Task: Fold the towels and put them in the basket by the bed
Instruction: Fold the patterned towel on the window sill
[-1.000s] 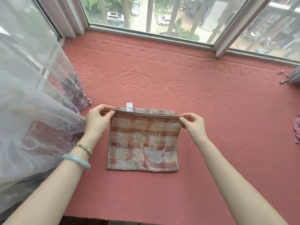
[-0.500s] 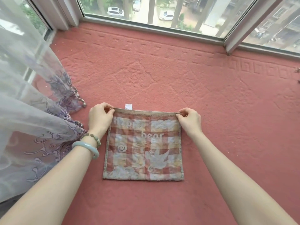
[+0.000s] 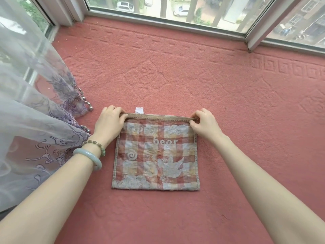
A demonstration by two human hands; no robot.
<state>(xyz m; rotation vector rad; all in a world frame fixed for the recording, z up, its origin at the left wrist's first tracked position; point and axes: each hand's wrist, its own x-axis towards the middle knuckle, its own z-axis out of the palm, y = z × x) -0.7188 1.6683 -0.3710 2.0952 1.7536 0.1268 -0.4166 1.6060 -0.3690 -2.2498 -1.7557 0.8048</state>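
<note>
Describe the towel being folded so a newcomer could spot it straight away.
Below the big window spreads a salmon-red embossed mat. Near its front middle lies the towel, far corners pinched by the left hand and right hand. It alone is checked red and cream, reads "bear", with a white tag at its far edge.

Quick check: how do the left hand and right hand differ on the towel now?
The left hand grips the far left corner of the towel; the right hand pinches the far right corner. The left wrist wears a pale green bangle and a bead bracelet; the right wrist is bare. Both hold the same far hem, the towel lying on the red mat.
</note>
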